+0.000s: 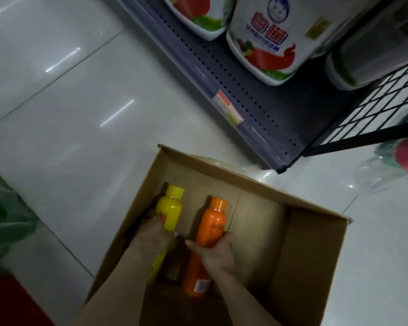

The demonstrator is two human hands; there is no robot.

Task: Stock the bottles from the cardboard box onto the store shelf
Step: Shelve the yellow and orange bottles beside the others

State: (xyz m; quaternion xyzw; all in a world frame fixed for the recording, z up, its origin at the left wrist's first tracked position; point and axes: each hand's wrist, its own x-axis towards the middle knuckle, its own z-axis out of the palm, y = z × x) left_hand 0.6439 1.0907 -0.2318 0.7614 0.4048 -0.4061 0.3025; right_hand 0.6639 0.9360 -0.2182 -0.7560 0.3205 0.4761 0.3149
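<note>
We reach into the cardboard box (304, 231) on the floor. Our left hand (153, 234) is wrapped around a yellow bottle (169, 211), our right hand (216, 252) around an orange bottle (211, 222); fingers closed on both. More bottles lie beneath, partly hidden by our arms. The shelf (257, 109) beyond holds large white jugs (269, 43), cut off at top.

Shelf jugs (266, 41) cut off; price tag (227, 108) blurred

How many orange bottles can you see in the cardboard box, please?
2: one orange bottle held upright by the right hand, another orange bottle lying below it. The arms may hide more.
</note>
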